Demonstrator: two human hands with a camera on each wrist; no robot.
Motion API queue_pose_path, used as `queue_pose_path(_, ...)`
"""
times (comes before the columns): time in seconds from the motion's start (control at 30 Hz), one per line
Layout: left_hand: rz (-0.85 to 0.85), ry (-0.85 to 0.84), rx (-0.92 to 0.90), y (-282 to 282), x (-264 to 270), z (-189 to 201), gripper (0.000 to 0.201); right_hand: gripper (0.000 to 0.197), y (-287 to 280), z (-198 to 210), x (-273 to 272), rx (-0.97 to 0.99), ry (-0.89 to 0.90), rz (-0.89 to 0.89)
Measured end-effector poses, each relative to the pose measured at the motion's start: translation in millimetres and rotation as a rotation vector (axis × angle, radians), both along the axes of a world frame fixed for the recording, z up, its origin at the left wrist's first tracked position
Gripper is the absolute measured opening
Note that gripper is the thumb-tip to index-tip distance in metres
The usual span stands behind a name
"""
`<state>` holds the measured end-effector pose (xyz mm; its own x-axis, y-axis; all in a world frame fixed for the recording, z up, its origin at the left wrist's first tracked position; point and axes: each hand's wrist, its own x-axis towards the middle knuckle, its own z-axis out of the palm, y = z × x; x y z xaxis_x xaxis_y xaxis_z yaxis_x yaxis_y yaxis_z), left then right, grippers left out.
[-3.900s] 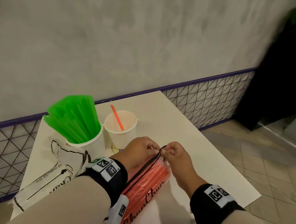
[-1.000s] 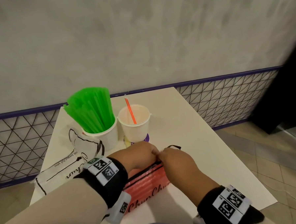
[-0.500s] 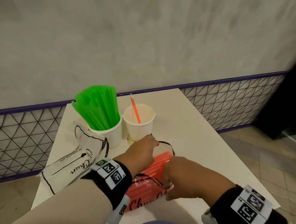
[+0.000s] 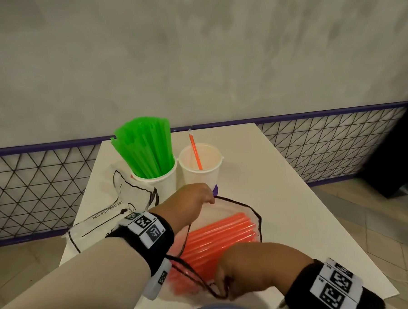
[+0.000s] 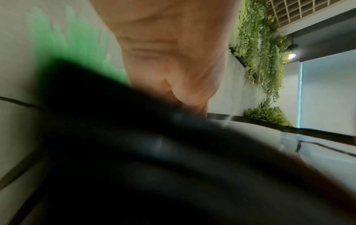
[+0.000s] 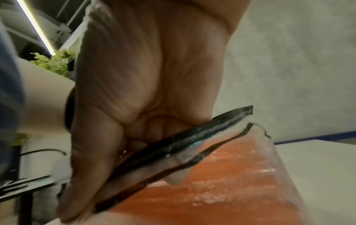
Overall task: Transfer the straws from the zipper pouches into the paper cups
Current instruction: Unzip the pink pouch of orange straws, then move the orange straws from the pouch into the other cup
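Note:
A clear zipper pouch (image 4: 236, 205) with black trim lies open on the white table (image 4: 283, 197), full of orange straws (image 4: 221, 236). My left hand (image 4: 191, 202) holds the pouch's far rim near the cups. My right hand (image 4: 246, 268) pinches the black zipper edge (image 6: 192, 137) at the near end, above the orange straws (image 6: 231, 182). One paper cup (image 4: 161, 180) is packed with green straws (image 4: 145, 145). The other paper cup (image 4: 201, 166) holds a single orange straw (image 4: 194, 150). The left wrist view is mostly dark and blurred.
An emptied clear pouch (image 4: 107, 213) with black print lies flat at the table's left. A wire mesh fence (image 4: 34, 186) with a purple rail runs behind the table. The table's right edge drops to a tiled floor (image 4: 378, 216).
The zipper has been drawn from the far end toward me and the pouch mouth now gapes open. My right hand moved to the near end; my left stayed at the far rim.

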<state>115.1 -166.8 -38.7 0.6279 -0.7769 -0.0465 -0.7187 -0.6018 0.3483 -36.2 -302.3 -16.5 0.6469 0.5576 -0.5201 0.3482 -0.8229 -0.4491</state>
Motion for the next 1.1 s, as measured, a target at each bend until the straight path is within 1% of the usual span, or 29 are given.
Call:
queue_pose_path(0.03,-0.018,-0.021,-0.038,0.6,2.7,-2.9,0.038,0.022,2.5,0.4,-1.0,-0.016,0.054,0.037)
queue_pose_path(0.07,-0.023,0.001,-0.059,1.1,4.7,-7.0,0.044,0.022,4.5,-0.3,-0.9,-0.016,0.083,0.052)
queue_pose_path(0.1,-0.047,0.018,-0.087,1.3,5.1,-11.1,0.044,0.023,6.3,-0.3,0.3,0.001,0.090,0.046)
queue_pose_path(0.17,-0.050,0.007,-0.111,-1.7,-4.0,-1.4,0.037,0.027,8.6,0.8,2.5,0.038,0.048,-0.011)
queue_pose_path(0.2,-0.004,-0.014,-0.129,-2.5,-12.1,5.1,0.032,0.030,8.3,1.1,3.9,0.047,0.004,-0.051)
queue_pose_path(0.3,0.121,0.048,-0.046,10.4,-30.9,3.8,0.014,0.031,6.1,0.6,6.2,0.085,-0.094,-0.134)
queue_pose_path(0.37,0.196,0.100,0.078,28.1,-39.1,-5.3,0.013,0.031,5.4,0.5,5.5,0.128,-0.094,-0.134)
queue_pose_path(0.43,0.261,0.146,0.167,42.4,-41.1,-16.4,0.021,0.039,6.8,-1.0,5.1,0.161,-0.045,-0.108)
queue_pose_path(0.5,0.311,0.145,0.153,52.2,-35.7,-25.4,0.041,0.048,10.6,-0.9,5.3,0.133,0.062,-0.051)
queue_pose_path(0.57,0.319,0.154,0.067,55.7,-31.2,-26.1,0.057,0.041,15.6,-0.1,6.9,0.073,0.193,0.040)
queue_pose_path(0.6,0.296,0.164,0.007,55.7,-30.0,-25.7,0.061,0.035,18.7,0.9,9.2,0.072,0.212,0.053)
queue_pose_path(0.63,0.273,0.185,-0.045,54.3,-30.5,-22.7,0.064,0.031,22.1,3.5,12.7,0.100,0.181,0.028)
queue_pose_path(0.67,0.249,0.215,-0.102,52.2,-32.0,-18.1,0.065,0.028,24.9,5.5,18.2,0.144,0.095,-0.041)
queue_pose_path(0.73,0.240,0.259,-0.190,49.5,-35.6,-11.2,0.062,0.025,26.3,5.3,32.3,0.184,-0.197,-0.217)
queue_pose_path(0.77,0.245,0.263,-0.195,49.8,-36.7,-8.6,0.060,0.030,24.2,2.7,38.5,0.159,-0.329,-0.271)
queue_pose_path(0.8,0.239,0.257,-0.181,51.7,-38.1,-7.0,0.060,0.042,20.4,-2.1,44.3,0.117,-0.405,-0.297)
queue_pose_path(0.83,0.222,0.239,-0.136,55.4,-39.4,-4.1,0.062,0.060,14.9,-8.9,48.5,0.054,-0.411,-0.316)
queue_pose_path(0.9,0.177,0.212,-0.014,64.8,-42.1,5.8,0.059,0.095,2.0,-20.4,48.9,-0.093,-0.321,-0.324)
queue_pose_path(0.93,0.153,0.228,0.033,70.8,-43.9,13.9,0.053,0.105,-5.7,-25.0,47.4,-0.167,-0.317,-0.304)
queue_pose_path(0.97,0.137,0.277,0.070,78.1,-44.6,19.0,0.049,0.109,-13.8,-28.7,45.8,-0.230,-0.334,-0.277)
queue_pose_path(1.0,0.129,0.343,0.088,85.6,-44.8,21.7,0.051,0.108,-21.5,-31.6,44.4,-0.274,-0.339,-0.261)
queue_pose_path(1.03,0.127,0.408,0.102,93.1,-43.8,20.2,0.058,0.107,-28.8,-34.5,42.7,-0.294,-0.323,-0.268)
queue_pose_path(1.1,0.154,0.469,0.123,102.8,-40.6,10.0,0.080,0.111,-37.8,-37.8,40.9,-0.305,-0.288,-0.296)
